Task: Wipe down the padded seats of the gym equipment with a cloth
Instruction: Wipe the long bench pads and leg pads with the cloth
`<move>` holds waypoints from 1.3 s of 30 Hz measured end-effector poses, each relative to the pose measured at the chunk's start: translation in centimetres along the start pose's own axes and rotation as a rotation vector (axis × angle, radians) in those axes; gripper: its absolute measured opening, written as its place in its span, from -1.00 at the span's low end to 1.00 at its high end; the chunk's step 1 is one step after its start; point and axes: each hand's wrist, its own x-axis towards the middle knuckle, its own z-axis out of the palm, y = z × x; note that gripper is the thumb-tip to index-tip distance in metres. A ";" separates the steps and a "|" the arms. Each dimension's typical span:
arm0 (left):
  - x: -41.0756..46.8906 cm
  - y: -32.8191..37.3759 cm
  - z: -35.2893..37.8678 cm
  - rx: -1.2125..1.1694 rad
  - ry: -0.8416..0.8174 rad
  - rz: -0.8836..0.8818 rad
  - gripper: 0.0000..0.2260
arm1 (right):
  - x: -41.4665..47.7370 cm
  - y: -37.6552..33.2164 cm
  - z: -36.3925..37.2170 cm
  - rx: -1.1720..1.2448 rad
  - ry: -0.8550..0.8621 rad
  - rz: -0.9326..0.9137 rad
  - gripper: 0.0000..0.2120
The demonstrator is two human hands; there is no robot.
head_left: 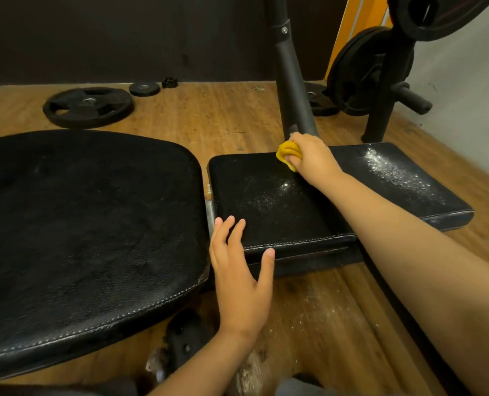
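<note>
While the right hand lay at the far edge of the smaller padded seat, its grip was clamped on a bunched yellow cloth against the pad. The left hand, grip apart and fingers straight, rested on the seat's near-left corner. White specks dotted the pad; a larger padded seat stood just beside, left.

Ahead of me a large weight plate is lying flat on the wooden floor, with a small plate and a black collar sitting beyond it, close to the dark wall. A black post is rising at a slant in front of me. To my right, a stack of plates is hanging on a rack, another plate is showing above them, and a bare peg is sticking out toward a pale wall. White specks are dotting the floorboards close below me.
</note>
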 end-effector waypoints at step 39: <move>-0.1 0.4 -0.9 -0.154 -0.036 -0.100 -0.31 | -7.7 -8.0 -0.4 0.154 -0.064 -0.157 -0.75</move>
